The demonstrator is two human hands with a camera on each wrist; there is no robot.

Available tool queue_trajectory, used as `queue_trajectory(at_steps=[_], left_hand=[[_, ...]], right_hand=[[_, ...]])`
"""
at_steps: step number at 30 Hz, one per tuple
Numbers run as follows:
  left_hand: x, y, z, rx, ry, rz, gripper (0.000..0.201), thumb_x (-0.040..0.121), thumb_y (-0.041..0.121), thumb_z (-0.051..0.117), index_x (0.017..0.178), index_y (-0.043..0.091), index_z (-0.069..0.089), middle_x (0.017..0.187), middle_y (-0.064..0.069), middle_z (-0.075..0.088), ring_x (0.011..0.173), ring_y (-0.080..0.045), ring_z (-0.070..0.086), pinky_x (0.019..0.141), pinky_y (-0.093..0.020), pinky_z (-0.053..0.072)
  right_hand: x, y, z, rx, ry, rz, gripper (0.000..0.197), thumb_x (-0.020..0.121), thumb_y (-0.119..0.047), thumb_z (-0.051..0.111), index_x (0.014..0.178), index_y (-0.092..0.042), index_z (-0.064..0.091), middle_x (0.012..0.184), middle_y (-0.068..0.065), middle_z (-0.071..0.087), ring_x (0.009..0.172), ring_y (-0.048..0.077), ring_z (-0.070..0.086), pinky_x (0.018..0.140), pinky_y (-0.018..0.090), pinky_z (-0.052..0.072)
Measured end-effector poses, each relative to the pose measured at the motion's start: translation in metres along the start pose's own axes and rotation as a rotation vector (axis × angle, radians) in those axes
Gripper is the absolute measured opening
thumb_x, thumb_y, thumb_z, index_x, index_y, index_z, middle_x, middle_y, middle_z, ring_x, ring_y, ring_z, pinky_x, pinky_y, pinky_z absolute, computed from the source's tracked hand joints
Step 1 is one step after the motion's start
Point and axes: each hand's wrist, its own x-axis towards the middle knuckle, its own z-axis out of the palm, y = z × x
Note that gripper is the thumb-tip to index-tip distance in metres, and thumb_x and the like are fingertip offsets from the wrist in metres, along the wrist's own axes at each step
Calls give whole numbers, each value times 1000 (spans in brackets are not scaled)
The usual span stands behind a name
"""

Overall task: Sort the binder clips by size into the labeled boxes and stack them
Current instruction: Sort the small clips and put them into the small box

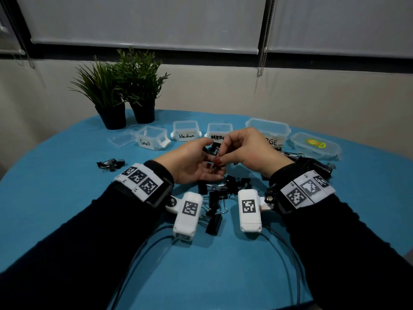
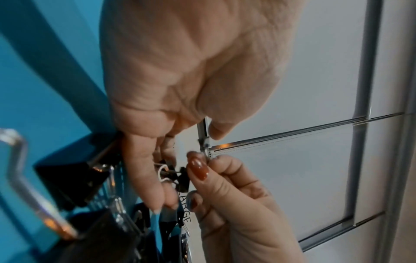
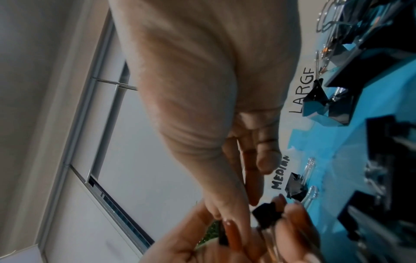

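Observation:
Both hands meet above the middle of the blue table (image 1: 67,175). My left hand (image 1: 207,162) lies palm up, its fingers curled round small black binder clips (image 3: 268,215). My right hand (image 1: 223,153) comes in from the right, and its thumb and fingertips pinch one small clip (image 2: 182,176) at the left fingers. Behind the hands stand the open clear boxes: "Small" (image 1: 152,139), "Medium" (image 1: 186,130), a second medium box (image 1: 218,130) and "Large" (image 1: 268,128); the hands hide part of the last two labels.
A loose pile of black clips (image 1: 218,193) lies under my wrists. A few small clips (image 1: 110,164) lie at the left, and large ones (image 1: 290,153) before the large box. A closed box with a sticker (image 1: 315,145) stands at the right, a loose lid (image 1: 119,139) and two potted plants (image 1: 116,90) at the back left.

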Motion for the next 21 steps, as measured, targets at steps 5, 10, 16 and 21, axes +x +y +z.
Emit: queue_trajectory(at_steps=[5, 10, 16, 21], left_hand=[[1, -3, 2, 59, -95, 69, 46, 107, 46, 34, 113, 8, 58, 85, -10, 61, 65, -17, 63, 52, -24, 57], [-5, -2, 2, 200, 3, 98, 23, 106, 27, 47, 104, 9, 61, 72, -3, 56, 59, -11, 52, 44, -18, 42], [1, -3, -10, 620, 135, 258, 29, 107, 19, 46, 91, 14, 70, 84, 1, 69, 58, -7, 52, 51, -21, 37], [-6, 1, -9, 1030, 153, 283, 26, 103, 39, 53, 97, 27, 75, 81, 9, 66, 71, -12, 55, 59, -24, 40]], right_hand=[[-2, 3, -3, 9, -93, -45, 14, 76, 9, 79, 85, 3, 70, 91, 30, 72, 75, 28, 64, 79, 50, 56], [1, 10, -17, -22, 0, 0, 18, 75, 2, 83, 80, -9, 70, 79, 9, 76, 65, 11, 64, 55, 24, 50], [0, 21, -24, -341, -243, 200, 21, 75, -2, 82, 85, -21, 79, 81, -1, 77, 75, 17, 71, 79, 36, 58], [-2, 15, -20, -384, -304, 190, 27, 80, -10, 81, 92, -34, 81, 94, -1, 76, 82, 11, 64, 90, 35, 54]])
